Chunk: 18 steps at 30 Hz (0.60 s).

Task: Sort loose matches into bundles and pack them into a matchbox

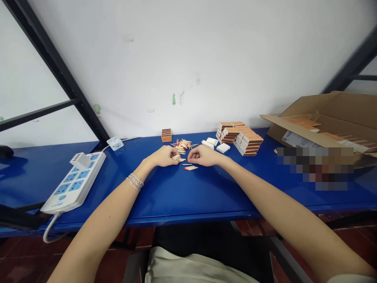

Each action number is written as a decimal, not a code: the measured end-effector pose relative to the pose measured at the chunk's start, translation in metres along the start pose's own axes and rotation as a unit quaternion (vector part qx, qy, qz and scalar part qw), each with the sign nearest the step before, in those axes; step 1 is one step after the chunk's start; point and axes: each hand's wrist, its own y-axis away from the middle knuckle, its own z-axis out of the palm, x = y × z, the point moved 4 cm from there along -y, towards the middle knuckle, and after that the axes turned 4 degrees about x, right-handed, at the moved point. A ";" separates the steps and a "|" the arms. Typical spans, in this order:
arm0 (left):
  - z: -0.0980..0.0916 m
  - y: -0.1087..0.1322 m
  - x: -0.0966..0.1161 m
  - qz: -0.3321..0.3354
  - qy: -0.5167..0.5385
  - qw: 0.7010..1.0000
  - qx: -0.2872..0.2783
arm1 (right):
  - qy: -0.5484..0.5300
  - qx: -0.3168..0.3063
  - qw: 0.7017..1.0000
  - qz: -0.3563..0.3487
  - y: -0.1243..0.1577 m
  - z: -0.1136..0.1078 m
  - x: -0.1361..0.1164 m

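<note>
Both my hands rest on the blue table (182,192), close together near its far middle. My left hand (163,156) is curled shut on a small bunch of matches whose ends stick out toward the right. My right hand (203,155) is closed in a loose fist right beside it; what its fingers pinch is hidden. A few red-tipped matches (191,168) lie on the table just in front of my right hand. A loose pile of matches (183,144) lies just beyond both hands. Silver bracelets (134,181) circle my left wrist.
A small stack of matchboxes (166,135) stands by the wall. White inner trays (218,144) and stacked orange matchboxes (241,138) sit to the right. An open cardboard box (326,118) is at far right. A white and blue power strip (73,182) lies at left.
</note>
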 end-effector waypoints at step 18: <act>0.000 -0.001 -0.004 -0.006 0.005 1.000 0.002 | 0.033 -0.049 0.998 -0.034 0.005 0.005 -0.011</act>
